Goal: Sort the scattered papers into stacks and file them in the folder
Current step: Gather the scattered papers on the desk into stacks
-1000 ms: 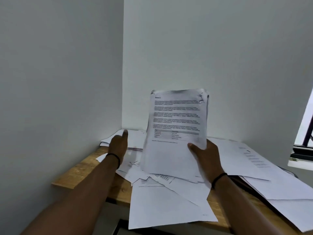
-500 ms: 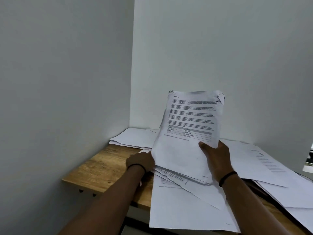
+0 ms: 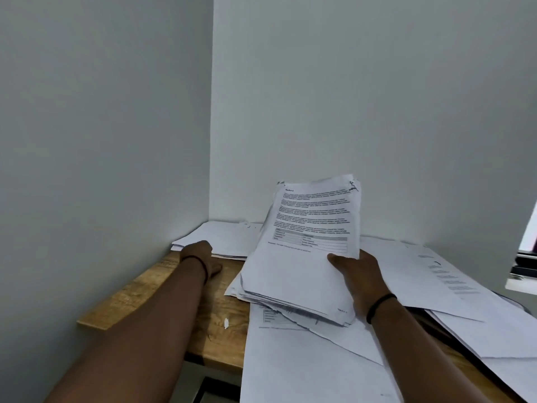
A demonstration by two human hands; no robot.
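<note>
My right hand [image 3: 363, 280] grips a thick sheaf of printed papers [image 3: 302, 257], thumb on the top sheet, and holds it tilted up over the wooden table [image 3: 186, 289]. The top sheet shows text paragraphs and a small table. My left hand [image 3: 200, 257] reaches to the front edge of a flat stack of papers [image 3: 229, 237] in the table's far left corner; its fingers are hidden behind the back of the hand. Loose sheets [image 3: 305, 359] lie under and around the sheaf. Something dark [image 3: 430, 321], perhaps the folder, shows from under the sheets on the right.
Two grey walls meet just behind the corner stack. More sheets [image 3: 453, 283] spread across the right of the table and hang over its near edge. A small white scrap [image 3: 226, 323] lies on the bare wood. A window frame [image 3: 523, 266] is at the far right.
My left hand left the sheaf's lower left edge and moved back to the corner stack. The sheaf in my right hand sank lower and tilted flatter.
</note>
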